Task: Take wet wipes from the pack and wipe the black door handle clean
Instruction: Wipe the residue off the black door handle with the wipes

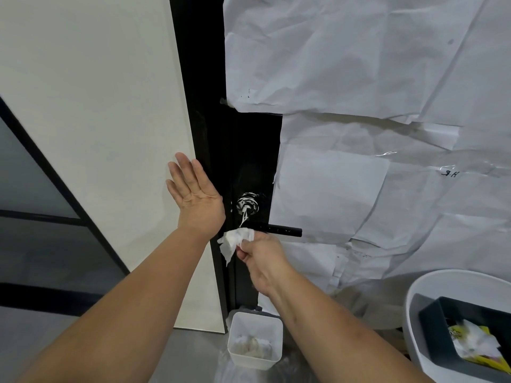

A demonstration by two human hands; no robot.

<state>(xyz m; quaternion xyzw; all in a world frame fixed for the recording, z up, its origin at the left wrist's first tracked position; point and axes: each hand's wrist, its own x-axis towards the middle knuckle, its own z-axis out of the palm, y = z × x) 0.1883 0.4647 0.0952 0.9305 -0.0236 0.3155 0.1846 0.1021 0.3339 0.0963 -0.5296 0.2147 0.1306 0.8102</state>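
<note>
1. Big picture: the black door [218, 139] runs up the middle, with crumpled white paper [359, 78] taped over the wall on the right. The pale panel [96, 106] is on my left.
2. Down low, a small white bin [255, 322] sits on the floor, and the wipes pack [475, 346] is in a dark tray at bottom right, well away from the action.
3. My left hand [193, 194] is flat and open, fingers straight, holding nothing, pressed at the door's edge just left of the handle.
4. My right hand [260, 258] is pinching a scrunched wet wipe [235, 243], fingers curled round it.
5. The black door handle [279, 230] lies horizontal, long axis running left to right. The wipe touches its near, left end, so my right hand is clearly the closer one.
6. White gunk [247, 204] sits on the rosette just above the wipe. I reckon the stroke goes up there or rightwards along the bar.
</note>
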